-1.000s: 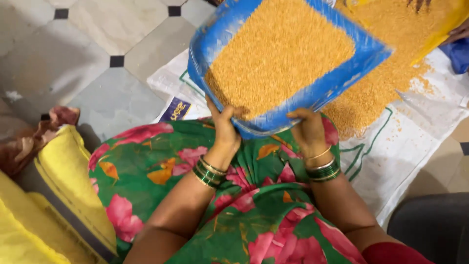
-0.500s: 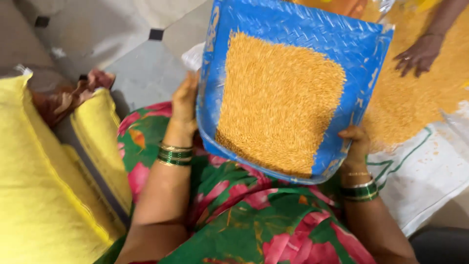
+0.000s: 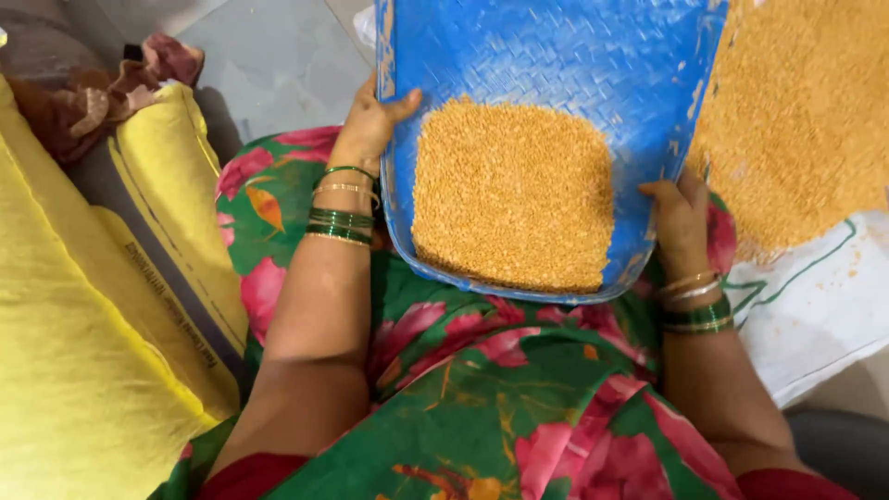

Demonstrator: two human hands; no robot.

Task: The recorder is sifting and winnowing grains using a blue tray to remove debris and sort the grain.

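Observation:
I hold a blue woven winnowing tray [image 3: 546, 56] over my lap by both sides. My left hand [image 3: 369, 122] grips its left rim, thumb over the edge. My right hand [image 3: 681, 220] grips the right rim near the tray's near corner. A heap of yellow-orange split lentils [image 3: 514, 194] lies gathered at the near, rounded end of the tray, leaving the far woven part bare. Green and gold bangles circle both wrists. My lap is covered in green cloth with pink flowers [image 3: 482, 389].
A large spread of the same lentils [image 3: 806, 120] lies on a white sack sheet [image 3: 815, 306] at the right. Yellow sacks [image 3: 83, 352] stand at my left, with a crumpled brown cloth [image 3: 111, 88] above them. Grey tiled floor [image 3: 278, 56] shows beyond.
The tray has swung from tilted right to nearly straight over my lap, and the lentils have slid into a compact heap at its near end. Another person's hand at top right has left view.

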